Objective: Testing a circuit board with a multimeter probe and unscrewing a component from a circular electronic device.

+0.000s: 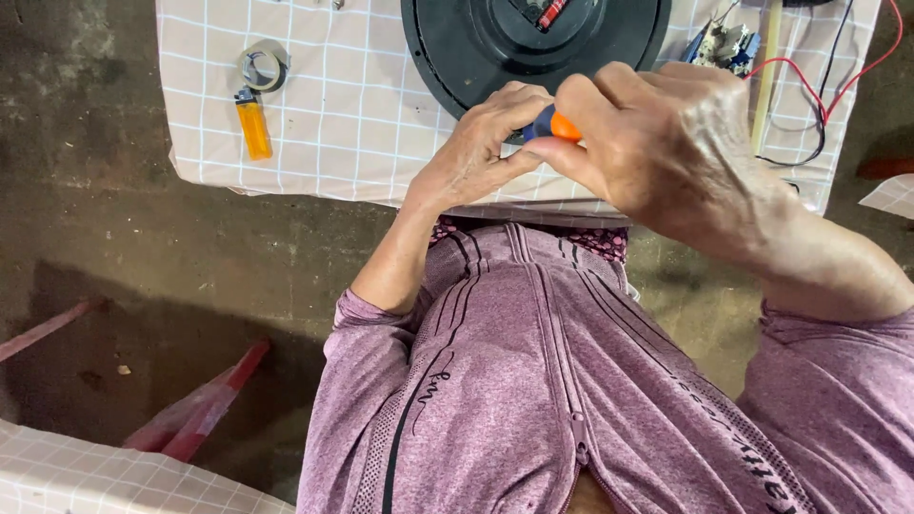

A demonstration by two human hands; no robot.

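Note:
My right hand is closed around the orange and blue handle of a screwdriver, held just above the near edge of the checked cloth. My left hand touches the same handle from the left, fingers curled against it. The tool's shaft is hidden behind my hands. Just beyond them lies a large round black housing with a red part at its centre.
An orange lighter and a roll of tape lie at the cloth's left. A small circuit board with red and black wires sits at the right. Red bars lie on the dark floor.

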